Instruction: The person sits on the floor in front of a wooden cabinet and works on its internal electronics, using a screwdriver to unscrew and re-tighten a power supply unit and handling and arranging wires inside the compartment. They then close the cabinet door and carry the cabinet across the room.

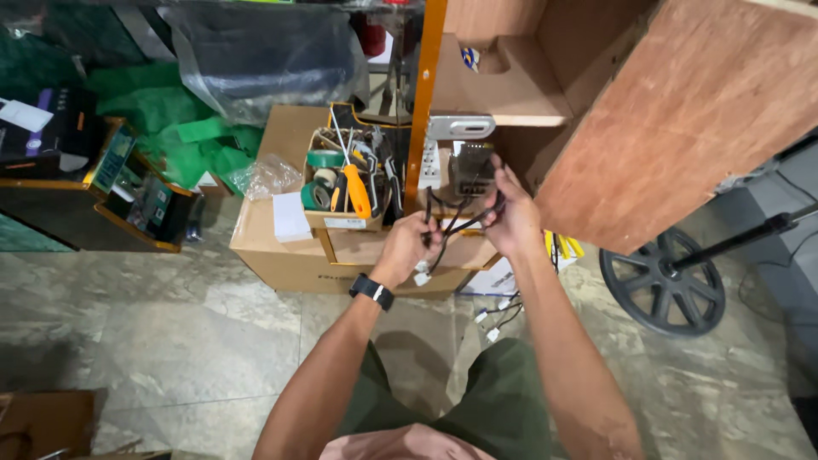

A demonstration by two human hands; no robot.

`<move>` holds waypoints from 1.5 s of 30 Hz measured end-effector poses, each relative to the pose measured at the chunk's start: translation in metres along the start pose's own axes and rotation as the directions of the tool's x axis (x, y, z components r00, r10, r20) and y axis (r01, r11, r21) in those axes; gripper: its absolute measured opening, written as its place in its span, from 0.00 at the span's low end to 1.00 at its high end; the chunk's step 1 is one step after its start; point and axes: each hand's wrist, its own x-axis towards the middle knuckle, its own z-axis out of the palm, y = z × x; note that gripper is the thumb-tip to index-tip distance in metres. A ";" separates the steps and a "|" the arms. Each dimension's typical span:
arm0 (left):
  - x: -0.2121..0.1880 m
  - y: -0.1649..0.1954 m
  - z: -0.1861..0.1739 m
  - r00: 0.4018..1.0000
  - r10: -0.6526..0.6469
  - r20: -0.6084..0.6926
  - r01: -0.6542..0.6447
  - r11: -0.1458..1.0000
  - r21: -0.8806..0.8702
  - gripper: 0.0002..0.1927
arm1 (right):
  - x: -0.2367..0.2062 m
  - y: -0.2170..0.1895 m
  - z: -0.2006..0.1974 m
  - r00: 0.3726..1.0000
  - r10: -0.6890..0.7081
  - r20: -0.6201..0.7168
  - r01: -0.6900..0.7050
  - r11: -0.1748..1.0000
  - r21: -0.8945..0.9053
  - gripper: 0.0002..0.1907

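The left hand (pixel 409 243), a black watch (pixel 371 290) on its wrist, is closed around a bundle of black wires (pixel 452 228), a white connector (pixel 422 277) dangling just below the fist. The right hand (pixel 509 220) is curled shut, pinching the same wires close under a dark ribbed electrical unit (pixel 471 170) fixed inside the wooden cabinet (pixel 682 111). An orange post (pixel 424 94) edges the cabinet's opening on the left, leaving a narrow gap for the hands. Just left, a cardboard box (pixel 281 247) carries an open tray of tools, with an orange-handled screwdriver (pixel 356 189) and tape rolls (pixel 317 194). A black spoked wheel (pixel 663 285) lies on the marbled stone floor (pixel 170 324).
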 end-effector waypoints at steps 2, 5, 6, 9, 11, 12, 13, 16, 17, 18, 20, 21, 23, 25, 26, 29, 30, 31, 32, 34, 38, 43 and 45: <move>0.000 0.001 -0.001 0.996 0.065 0.056 -0.070 0.994 0.089 0.17 | 0.004 0.001 0.000 0.999 -0.035 0.012 0.036 0.994 -0.103 0.28; 0.003 0.001 0.009 0.990 -0.116 -0.083 0.140 0.910 0.390 0.31 | 0.005 0.009 0.000 0.992 -0.032 0.122 0.073 0.933 -0.353 0.26; 0.004 0.000 0.015 0.994 -0.111 -0.014 0.110 0.946 0.305 0.32 | 0.004 0.012 0.000 0.985 -0.011 0.173 0.089 0.890 -0.448 0.26; 0.005 0.003 0.026 0.989 -0.099 0.111 0.092 0.994 0.067 0.33 | -0.005 0.013 -0.001 0.958 0.061 0.281 0.146 0.741 -0.656 0.19; 0.005 0.009 0.030 0.985 -0.133 0.108 0.139 0.989 -0.043 0.30 | -0.012 0.011 -0.005 0.949 0.164 0.268 0.132 0.566 -0.813 0.15; 0.005 0.012 0.032 0.982 -0.176 0.062 0.180 0.982 -0.065 0.27 | -0.016 0.011 -0.007 0.943 0.218 0.253 0.129 0.462 -0.878 0.16; 0.004 0.015 0.033 0.976 -0.219 0.017 0.220 0.971 -0.090 0.23 | -0.019 0.012 -0.010 0.925 0.292 0.244 0.086 0.465 -0.881 0.15; 0.005 0.019 0.036 0.989 -0.146 0.003 0.143 0.962 -0.233 0.17 | -0.026 0.022 -0.023 0.844 0.487 0.224 -0.051 0.488 -0.872 0.12; 0.008 0.020 0.036 0.997 -0.077 0.011 0.077 0.953 -0.294 0.15 | -0.028 0.027 -0.030 0.803 0.553 0.224 -0.101 0.497 -0.862 0.12; 0.012 0.020 0.036 0.999 -0.040 0.015 0.043 0.944 -0.327 0.15 | -0.030 0.031 -0.037 0.756 0.617 0.219 -0.157 0.495 -0.854 0.12; 0.016 0.018 0.032 1.000 0.011 0.012 -0.005 0.920 -0.393 0.14 | -0.031 0.040 -0.052 0.693 0.675 0.255 -0.073 0.417 -0.906 0.15; 0.018 0.017 0.029 0.997 0.022 0.067 0.008 0.909 -0.417 0.12 | -0.033 0.043 -0.060 0.655 0.709 0.262 -0.034 0.374 -0.927 0.16; 0.020 0.016 0.021 0.983 0.058 0.173 0.029 0.887 -0.460 0.12 | -0.033 0.047 -0.071 0.769 0.629 0.116 -0.159 0.364 -0.918 0.14; 0.017 0.015 0.017 0.996 -0.040 0.078 0.060 0.962 -0.267 0.19 | -0.029 0.046 -0.075 0.837 0.547 -0.018 -0.268 0.381 -0.885 0.10; 0.015 0.015 0.016 0.997 -0.078 0.021 0.081 0.983 -0.167 0.23 | -0.025 0.043 -0.074 0.850 0.520 -0.080 -0.321 0.393 -0.862 0.09; 0.003 0.016 0.019 0.999 -0.039 0.023 0.030 0.950 0.310 0.35 | -0.008 0.031 -0.064 0.833 0.543 -0.107 -0.464 0.580 -0.669 0.10; 0.000 0.018 0.022 0.998 -0.067 0.000 0.063 0.933 0.355 0.36 | 0.000 0.026 -0.057 0.827 0.557 -0.071 -0.489 0.652 -0.579 0.15; -0.004 0.019 0.026 0.996 -0.086 -0.029 0.091 0.915 0.393 0.37 | 0.008 0.022 -0.050 0.855 0.517 -0.042 -0.460 0.718 -0.523 0.14; -0.006 0.021 0.029 0.993 -0.106 -0.060 0.121 0.896 0.428 0.37 | 0.014 0.021 -0.041 0.879 0.476 -0.016 -0.429 0.776 -0.463 0.13; -0.012 0.026 0.031 0.994 -0.111 -0.025 0.112 0.927 0.358 0.37 | 0.016 0.020 -0.029 0.928 0.372 -0.020 -0.341 0.827 -0.447 0.10; -0.018 0.037 0.031 0.995 -0.104 -0.005 0.094 0.885 0.456 0.38 | 0.005 0.018 -0.008 0.982 0.188 0.001 -0.140 0.739 -0.659 0.07; -0.016 0.035 0.044 0.963 -0.268 -0.043 0.271 0.955 0.120 0.26 | -0.024 0.032 0.015 0.975 0.171 0.144 -0.049 0.791 -0.610 0.07; -0.009 0.034 0.049 0.978 -0.211 -0.009 0.209 0.974 -0.092 0.23 | -0.032 0.039 0.016 0.951 0.246 0.185 -0.080 0.779 -0.622 0.08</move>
